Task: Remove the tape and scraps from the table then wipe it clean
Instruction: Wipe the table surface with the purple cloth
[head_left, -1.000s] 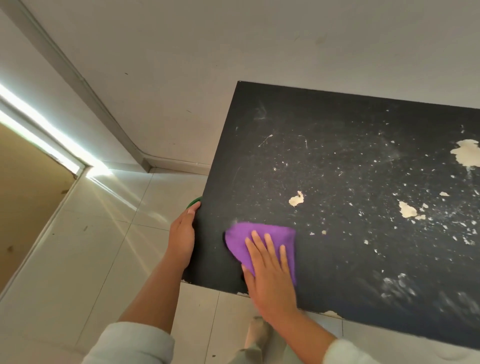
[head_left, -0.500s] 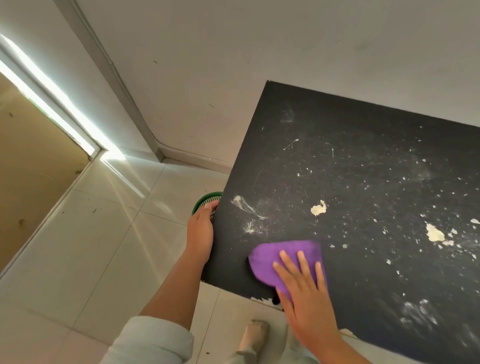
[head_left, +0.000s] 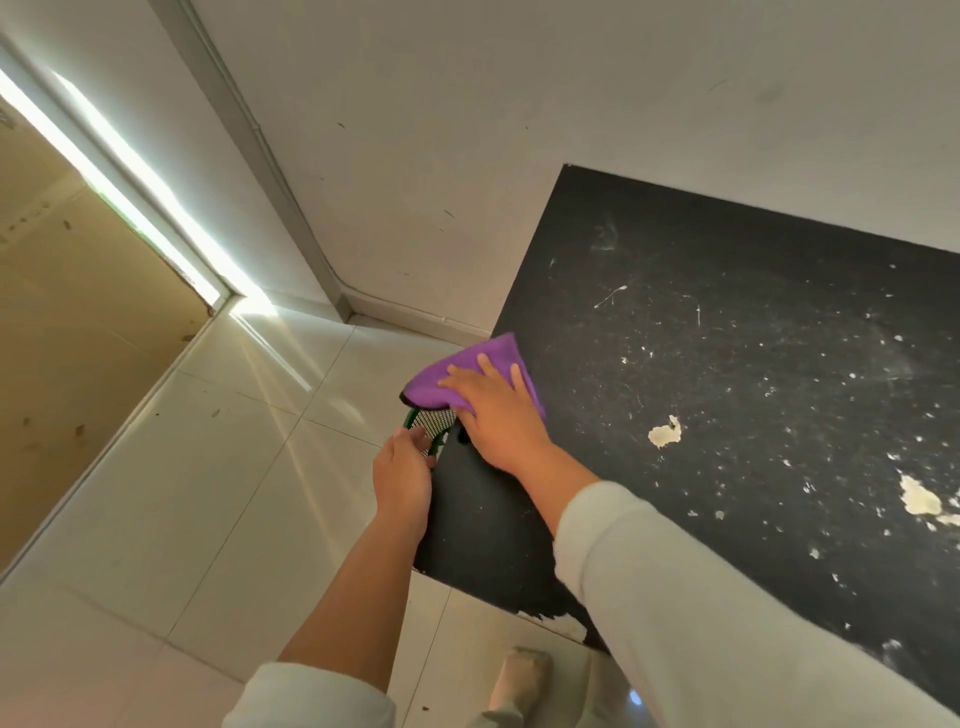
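Two pale walls (head_left: 519, 104) meet in a corner at the far side, above a floor of glossy white tiles (head_left: 182, 519) that fills the left and near part of the scene. A black table (head_left: 727, 364) stands on the right, its far edge against the wall, its top speckled with pale dust and crumbs. Several cream scraps (head_left: 665, 432) lie stuck on it, one near the middle and larger ones (head_left: 919, 496) toward the right edge. On the left a tan door (head_left: 78, 338) stands ajar, with bright light streaming through the gap.

The right hand (head_left: 501, 415), in a pale sleeve (head_left: 727, 623), lies flat with fingers spread on a purple cloth (head_left: 467, 374), pressing it at the table's left edge; the cloth hangs partly past that edge. Just below it, beside the table, the left hand (head_left: 402, 475) curls its fingers around the rim of a green mesh basket (head_left: 434, 423), which is mostly hidden by the cloth and hand. A socked foot (head_left: 519, 675) shows on the tiles at the near edge.
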